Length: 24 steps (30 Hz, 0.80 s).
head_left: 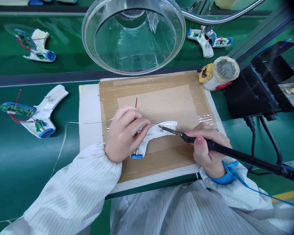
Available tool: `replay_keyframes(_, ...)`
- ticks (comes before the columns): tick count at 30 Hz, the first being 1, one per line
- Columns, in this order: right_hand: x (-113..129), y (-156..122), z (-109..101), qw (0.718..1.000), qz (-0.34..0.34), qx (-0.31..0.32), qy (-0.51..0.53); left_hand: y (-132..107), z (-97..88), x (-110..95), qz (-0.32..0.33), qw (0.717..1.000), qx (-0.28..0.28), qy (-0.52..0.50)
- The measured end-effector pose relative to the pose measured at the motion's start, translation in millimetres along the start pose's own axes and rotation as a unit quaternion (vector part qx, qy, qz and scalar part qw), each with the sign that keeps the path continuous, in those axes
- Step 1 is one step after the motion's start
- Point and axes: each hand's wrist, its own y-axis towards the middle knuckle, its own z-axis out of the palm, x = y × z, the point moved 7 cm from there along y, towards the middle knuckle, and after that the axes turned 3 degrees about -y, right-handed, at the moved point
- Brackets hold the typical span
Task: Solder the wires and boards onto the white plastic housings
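My left hand (124, 134) presses down on a white plastic housing (153, 133) lying on a cardboard pad (152, 98), its blue-capped end (136, 156) toward me. A thin solder wire (88, 123) runs from under that hand off to the left. A red wire (136, 102) sticks up beyond my fingers. My right hand (208, 147) grips a black soldering iron (225, 151), whose metal tip (168, 130) sits just over the housing. The point of contact is partly hidden, and I cannot tell whether the tip touches.
A clear magnifier lens (133, 36) on a metal gooseneck (210, 18) hangs beyond the pad. Several similar housings with green circuit boards (18, 109) lie on the green bench mat. An iron-cleaning holder (219, 73) and a black soldering station (250, 91) stand to the right.
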Motion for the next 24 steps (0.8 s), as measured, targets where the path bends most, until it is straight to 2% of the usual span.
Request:
replay_keyframes(3,2.5,0.2,-3.1,1.000,-0.014,0.001,0.003,3.3,-33.1,29.5,-0.073,0.991,-0.090,0.066)
replay_keyframes(5,0.9,-0.8,-6.8,1.000,0.007,-0.001,-0.006,6.6,-46.8,45.1,-0.116,0.984,-0.111,0.076)
replay_keyframes(6,-0.6,-1.4,-8.4,1.000,0.021,-0.005,-0.008,9.0,-46.4,50.8,-0.140,0.985,-0.092,0.042)
replay_keyframes(8,-5.0,-2.5,-6.7,0.999,0.053,0.002,-0.008,13.0,-32.6,57.1,-0.213,0.973,-0.018,-0.089)
replay_keyframes(11,-10.3,-3.1,10.1,0.995,0.067,0.065,-0.021,16.4,-6.2,47.7,-0.299,0.915,0.068,-0.263)
replay_keyframes(13,-12.9,-4.1,24.5,0.990,0.056,0.122,-0.045,20.4,1.5,36.1,-0.303,0.895,0.087,-0.315)
replay_keyframes(15,-15.8,-5.6,34.3,0.984,0.047,0.160,-0.059,24.2,1.6,24.4,-0.270,0.905,0.090,-0.317)
replay_keyframes(17,-18.3,-6.6,37.2,0.984,0.045,0.164,-0.060,26.2,-2.9,10.7,-0.191,0.945,0.084,-0.252)
replay_keyframes(19,-20.1,-7.8,37.3,0.984,0.046,0.162,-0.059,22.8,-4.0,-6.6,-0.080,0.985,0.086,-0.127)
replay_keyframes(22,-22.3,-9.9,36.9,0.983,0.048,0.164,-0.061,9.5,1.3,-27.9,0.055,0.995,0.078,0.005)
replay_keyframes(24,-23.3,-10.9,37.1,0.983,0.049,0.167,-0.063,4.2,1.1,-29.9,0.064,0.996,0.056,0.001)
